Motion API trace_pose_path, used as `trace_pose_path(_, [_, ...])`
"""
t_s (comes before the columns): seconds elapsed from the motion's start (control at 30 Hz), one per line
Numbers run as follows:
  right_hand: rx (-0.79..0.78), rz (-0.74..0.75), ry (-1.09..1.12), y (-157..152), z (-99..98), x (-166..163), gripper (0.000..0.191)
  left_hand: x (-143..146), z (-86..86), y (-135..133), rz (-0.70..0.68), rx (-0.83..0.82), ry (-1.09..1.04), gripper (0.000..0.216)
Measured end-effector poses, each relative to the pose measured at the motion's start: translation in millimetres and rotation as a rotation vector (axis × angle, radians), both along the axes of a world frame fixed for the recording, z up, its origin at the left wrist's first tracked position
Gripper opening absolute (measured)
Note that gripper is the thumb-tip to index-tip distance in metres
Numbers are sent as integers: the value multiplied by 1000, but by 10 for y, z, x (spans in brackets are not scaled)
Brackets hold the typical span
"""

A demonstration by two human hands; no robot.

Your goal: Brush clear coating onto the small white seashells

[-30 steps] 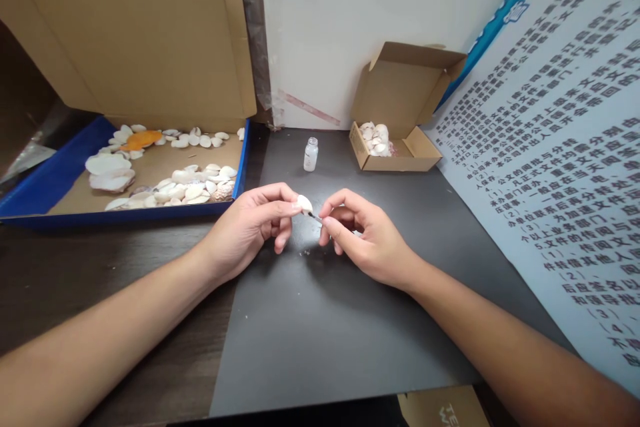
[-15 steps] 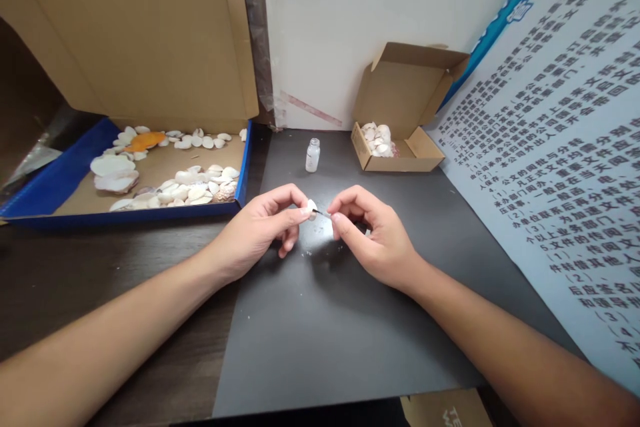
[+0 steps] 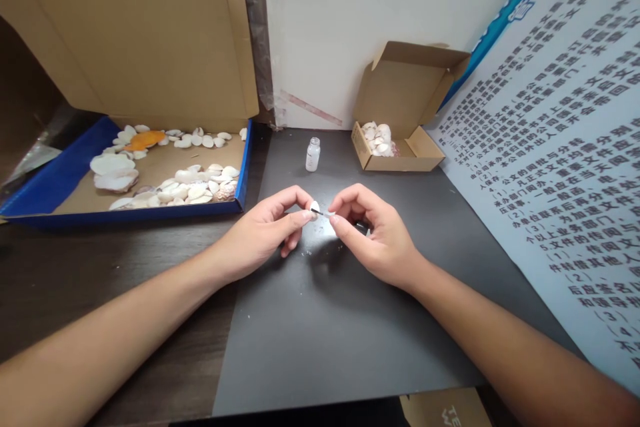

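Observation:
My left hand (image 3: 280,223) pinches a small white seashell (image 3: 315,206) between thumb and forefinger. In my right hand (image 3: 367,227) is a thin brush applicator (image 3: 323,213), its dark tip against or very near the shell; I cannot tell which. A black cap (image 3: 361,227) shows behind the right fingers, partly hidden. Beyond both hands a small clear glass bottle (image 3: 313,155) stands upright without a lid, whitish inside.
An open blue-edged cardboard box (image 3: 125,212) at left holds several shells, with an orange shell (image 3: 145,140) among them. At back right, a smaller brown box (image 3: 400,163) contains white shells (image 3: 379,140). A printed sheet (image 3: 550,147) leans along the right. White crumbs dot the dark mat (image 3: 320,333).
My left hand has shifted very slightly right with the shell, and the applicator's dark tip now shows more clearly beside it. More of the black cap is visible behind my right fingers.

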State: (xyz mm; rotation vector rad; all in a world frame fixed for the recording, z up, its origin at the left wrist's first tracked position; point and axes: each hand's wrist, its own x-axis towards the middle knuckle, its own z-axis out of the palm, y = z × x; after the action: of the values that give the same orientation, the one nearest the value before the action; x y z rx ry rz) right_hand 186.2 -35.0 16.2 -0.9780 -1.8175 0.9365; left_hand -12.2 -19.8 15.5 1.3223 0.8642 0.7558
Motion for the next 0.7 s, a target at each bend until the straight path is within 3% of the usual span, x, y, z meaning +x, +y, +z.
trace_pose_path(0.17, [27, -94, -16, 5, 19, 11, 5, -14, -28, 0, -1, -34, -10, 17])
trace_pose_path(0.37, [53, -4, -15, -25, 21, 12, 3, -21, -27, -5, 13, -1, -1, 11])
trace_pose_path(0.6, [36, -69, -29, -7, 28, -1, 6, -13, -3, -7, 1, 30, 39, 15])
trace_pose_path(0.7, [38, -19, -10, -14, 37, 1, 6, -11, 8, -8, -6, 38, 59, 13])
